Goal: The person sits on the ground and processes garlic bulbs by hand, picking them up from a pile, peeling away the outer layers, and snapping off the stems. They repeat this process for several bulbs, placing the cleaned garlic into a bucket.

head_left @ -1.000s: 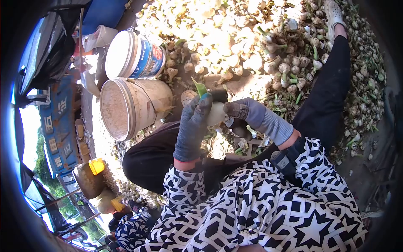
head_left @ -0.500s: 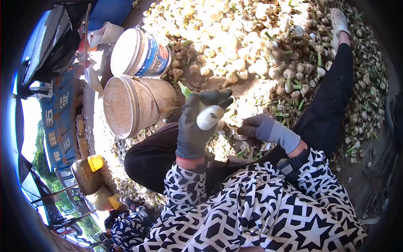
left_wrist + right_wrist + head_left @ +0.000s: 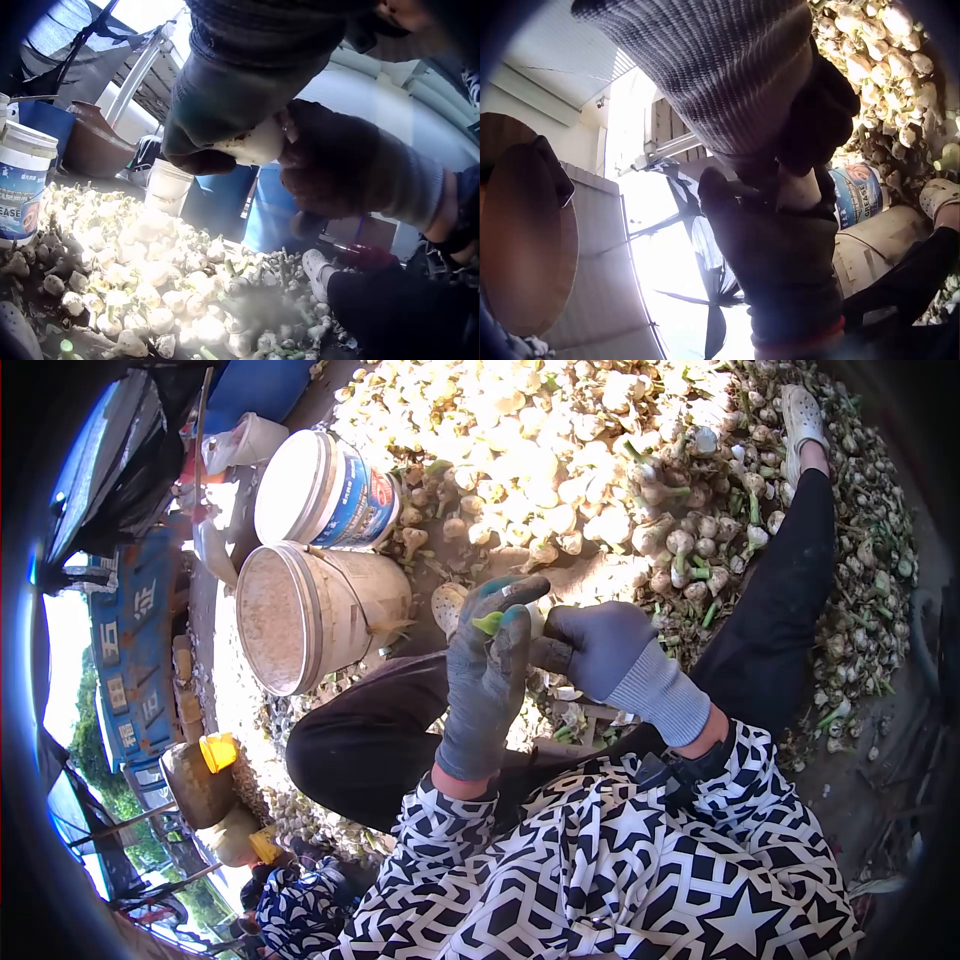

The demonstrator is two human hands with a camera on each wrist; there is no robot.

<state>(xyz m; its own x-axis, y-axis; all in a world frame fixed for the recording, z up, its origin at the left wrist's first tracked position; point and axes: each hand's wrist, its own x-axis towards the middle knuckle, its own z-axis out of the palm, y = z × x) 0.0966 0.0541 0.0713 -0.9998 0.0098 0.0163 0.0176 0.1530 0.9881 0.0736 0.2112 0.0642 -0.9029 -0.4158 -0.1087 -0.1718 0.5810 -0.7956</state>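
My left hand (image 3: pixel 480 695), in a grey work glove, grips a white garlic bulb (image 3: pixel 259 144) whose cut green stem (image 3: pixel 488 623) pokes out between the fingers. On the bulb's other end is my right hand (image 3: pixel 612 655), gloved too, with curled fingers pinching at its surface. Seen from the left wrist, a small pale bit shows by the right fingertips where they meet the bulb. The right wrist view has the bulb between both dark gloves, mostly covered by the fingers. Both hands are held up over the lap.
Heaped garlic bulbs (image 3: pixel 560 460) cover the ground ahead and to the right. An open, dirty white bucket (image 3: pixel 272 620) lies left of the left knee, beside a white bucket with a blue label (image 3: pixel 358 495). My outstretched leg (image 3: pixel 775 600) crosses the heap's right side. Another person (image 3: pixel 300 900) is at lower left.
Half a second ago the bulb lay in the opened left palm with the right hand apart. Now the left fingers have closed round it, turning it stem-up, and the right hand has come back against it.
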